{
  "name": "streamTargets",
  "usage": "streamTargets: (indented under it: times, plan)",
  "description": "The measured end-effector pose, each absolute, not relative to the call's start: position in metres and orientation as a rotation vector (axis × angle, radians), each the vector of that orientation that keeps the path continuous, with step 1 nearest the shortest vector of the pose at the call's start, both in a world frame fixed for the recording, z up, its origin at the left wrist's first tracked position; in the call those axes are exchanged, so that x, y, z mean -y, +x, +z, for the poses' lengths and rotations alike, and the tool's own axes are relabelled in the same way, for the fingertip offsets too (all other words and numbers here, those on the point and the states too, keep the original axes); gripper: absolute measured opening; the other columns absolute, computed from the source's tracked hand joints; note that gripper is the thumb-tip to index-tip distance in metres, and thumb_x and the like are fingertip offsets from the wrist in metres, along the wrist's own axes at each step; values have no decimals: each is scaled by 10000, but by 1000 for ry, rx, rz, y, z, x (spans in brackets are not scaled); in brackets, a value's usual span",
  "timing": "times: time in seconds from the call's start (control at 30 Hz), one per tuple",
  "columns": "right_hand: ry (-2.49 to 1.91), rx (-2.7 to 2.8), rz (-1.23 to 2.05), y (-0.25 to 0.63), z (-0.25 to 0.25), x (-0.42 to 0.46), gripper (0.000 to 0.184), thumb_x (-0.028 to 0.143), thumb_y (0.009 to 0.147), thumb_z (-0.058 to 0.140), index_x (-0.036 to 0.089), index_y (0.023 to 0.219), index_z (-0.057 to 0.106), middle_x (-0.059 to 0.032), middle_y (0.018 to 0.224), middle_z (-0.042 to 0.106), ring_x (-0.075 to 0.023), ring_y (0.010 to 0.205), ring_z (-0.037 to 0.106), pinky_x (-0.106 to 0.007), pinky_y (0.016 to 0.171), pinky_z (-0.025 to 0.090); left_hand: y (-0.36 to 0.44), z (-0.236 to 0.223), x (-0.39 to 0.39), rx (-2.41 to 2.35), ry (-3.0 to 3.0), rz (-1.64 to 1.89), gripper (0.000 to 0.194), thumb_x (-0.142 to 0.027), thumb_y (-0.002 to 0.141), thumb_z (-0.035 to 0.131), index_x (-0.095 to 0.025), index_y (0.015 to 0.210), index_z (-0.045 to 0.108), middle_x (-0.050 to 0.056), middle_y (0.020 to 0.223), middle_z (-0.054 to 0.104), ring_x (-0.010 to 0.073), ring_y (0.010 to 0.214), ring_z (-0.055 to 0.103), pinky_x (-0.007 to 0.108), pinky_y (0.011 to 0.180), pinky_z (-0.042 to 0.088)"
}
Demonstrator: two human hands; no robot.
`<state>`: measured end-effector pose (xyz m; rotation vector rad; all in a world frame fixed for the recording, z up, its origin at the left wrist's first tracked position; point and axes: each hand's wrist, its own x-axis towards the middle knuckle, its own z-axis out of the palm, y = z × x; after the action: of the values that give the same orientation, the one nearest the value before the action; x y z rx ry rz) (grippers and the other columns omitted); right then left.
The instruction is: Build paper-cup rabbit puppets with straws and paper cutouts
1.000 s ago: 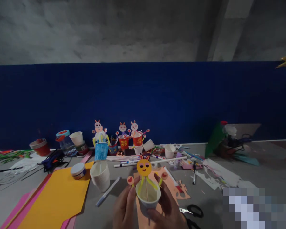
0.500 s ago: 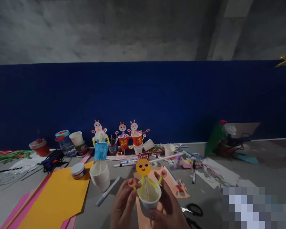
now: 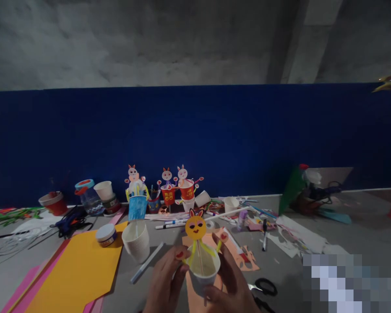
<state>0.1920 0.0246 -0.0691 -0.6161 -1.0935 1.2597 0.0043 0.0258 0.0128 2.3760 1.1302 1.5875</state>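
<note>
Both my hands hold a white paper cup (image 3: 202, 273) near the bottom middle. Out of the cup rises a stick carrying a yellow paper rabbit face (image 3: 196, 227) with red ears. Yellow arms with round red-heart paws stick out at each side. My left hand (image 3: 164, 284) curls round the cup's left side, its fingertips at the left paw. My right hand (image 3: 230, 282) wraps the cup's right side, fingers up beside the right paw.
A second white cup (image 3: 137, 241) and a small lidded tub (image 3: 106, 234) stand by the orange sheet (image 3: 74, 271) at left. Black scissors (image 3: 263, 289) lie at right. Finished rabbit cups (image 3: 177, 189) line the blue wall. Pens, straws and paper scraps litter the grey table.
The rabbit face and paws have sunk a little towards the cup. My left fingers have shifted up over the left paw. Both hands keep their hold on the cup.
</note>
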Motion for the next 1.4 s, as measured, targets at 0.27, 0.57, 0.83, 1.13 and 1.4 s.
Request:
streamTargets:
  times: [0.27,0.57,0.83,1.13,1.4]
  plan:
    - [-579,1080,1248,190,-62,-25,1051,423,659,906,317,1542,345,-114,1546,497,-344,1390,490,-398,1082,467,24,-19,-24,-1238,1761,1692,344,-364,986,517,-218,1261,664,113,1262,739,285,1162,686,369,963,563]
    - [-550,1107,1244,189,-67,-23,897,387,663,912,325,1450,485,-93,1522,518,-331,1433,425,-399,1135,401,44,-16,-17,-1231,1411,1761,433,-537,959,513,-204,1090,758,106,1120,792,263,1039,732,314,887,583]
    - [-408,1280,1277,197,-30,-30,785,452,591,940,290,1297,639,-109,1419,575,-349,1376,463,-435,1126,392,56,-10,-7,-1278,1428,1887,406,-544,961,506,-217,996,744,96,999,782,250,913,712,325,844,556]
    - [-465,992,1538,190,-54,-27,744,379,503,979,243,1168,674,-126,1276,704,-353,1234,615,-454,1020,478,53,-8,-5,-1291,1393,1868,428,-572,937,525,-212,990,750,93,1004,774,262,943,695,336,871,535]
    - [-487,875,1606,188,-54,-27,787,352,429,987,254,1144,675,-104,1220,744,-354,1199,648,-436,986,506,47,-6,-12,-1037,1434,1849,291,-491,921,605,-250,940,768,59,1028,721,254,991,648,311,881,525]
